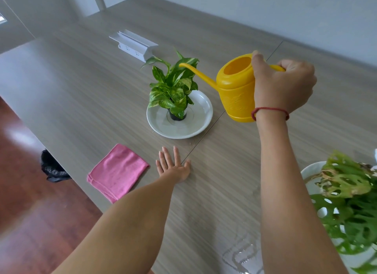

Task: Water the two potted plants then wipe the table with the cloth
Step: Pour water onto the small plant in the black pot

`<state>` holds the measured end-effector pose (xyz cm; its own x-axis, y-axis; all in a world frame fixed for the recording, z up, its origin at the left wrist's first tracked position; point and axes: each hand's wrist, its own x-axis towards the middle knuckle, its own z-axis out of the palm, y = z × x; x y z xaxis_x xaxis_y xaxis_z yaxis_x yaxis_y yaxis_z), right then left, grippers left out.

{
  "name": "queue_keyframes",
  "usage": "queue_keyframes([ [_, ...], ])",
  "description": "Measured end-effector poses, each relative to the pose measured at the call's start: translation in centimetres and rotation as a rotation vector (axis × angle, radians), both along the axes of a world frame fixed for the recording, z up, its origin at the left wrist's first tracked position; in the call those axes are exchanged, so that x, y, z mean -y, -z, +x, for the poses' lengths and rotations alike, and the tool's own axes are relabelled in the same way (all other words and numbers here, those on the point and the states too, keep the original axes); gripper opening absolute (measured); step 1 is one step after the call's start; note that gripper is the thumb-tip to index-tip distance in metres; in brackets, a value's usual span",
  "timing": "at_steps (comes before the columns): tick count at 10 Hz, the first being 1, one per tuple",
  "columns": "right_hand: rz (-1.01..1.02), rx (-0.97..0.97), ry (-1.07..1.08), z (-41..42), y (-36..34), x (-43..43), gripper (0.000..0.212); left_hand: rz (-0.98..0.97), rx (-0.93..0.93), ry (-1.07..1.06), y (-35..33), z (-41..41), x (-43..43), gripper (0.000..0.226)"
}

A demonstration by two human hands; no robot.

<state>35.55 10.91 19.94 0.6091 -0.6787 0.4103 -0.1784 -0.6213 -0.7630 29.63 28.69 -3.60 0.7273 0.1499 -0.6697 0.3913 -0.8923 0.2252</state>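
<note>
My right hand (282, 85) grips the handle of a yellow watering can (234, 90), held above the table with its long spout tip over the leaves of a small pothos plant (173, 85). That plant stands in a black pot on a white dish (201, 118). My left hand (173, 163) lies flat on the wooden table (91, 90), fingers spread, just right of a folded pink cloth (118, 171). A second plant with holed leaves (346, 202) sits in a white dish (310, 171) at the right edge. Spilled water (240, 253) pools near the front.
A white power socket box (133, 45) stands behind the small plant. A seam (204, 134) runs across the table beside the dish. A black bag (53, 167) lies on the reddish floor under the table's left edge.
</note>
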Motion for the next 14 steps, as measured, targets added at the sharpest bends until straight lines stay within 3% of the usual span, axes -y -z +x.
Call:
queue_keyframes([
  [8,0.002,-0.052,-0.004,-1.3,-0.7,0.8,0.057,0.000,-0.001,0.003,-0.4,-0.2,0.1,0.071],
  [11,0.021,0.008,-0.052,-1.0,-0.7,0.3,0.063,-0.001,-0.003,0.006,-0.3,-0.2,0.1,0.072],
  [14,-0.006,-0.040,-0.075,-1.7,-0.5,0.7,0.051,0.010,-0.005,0.006,-0.4,-0.2,0.1,0.072],
])
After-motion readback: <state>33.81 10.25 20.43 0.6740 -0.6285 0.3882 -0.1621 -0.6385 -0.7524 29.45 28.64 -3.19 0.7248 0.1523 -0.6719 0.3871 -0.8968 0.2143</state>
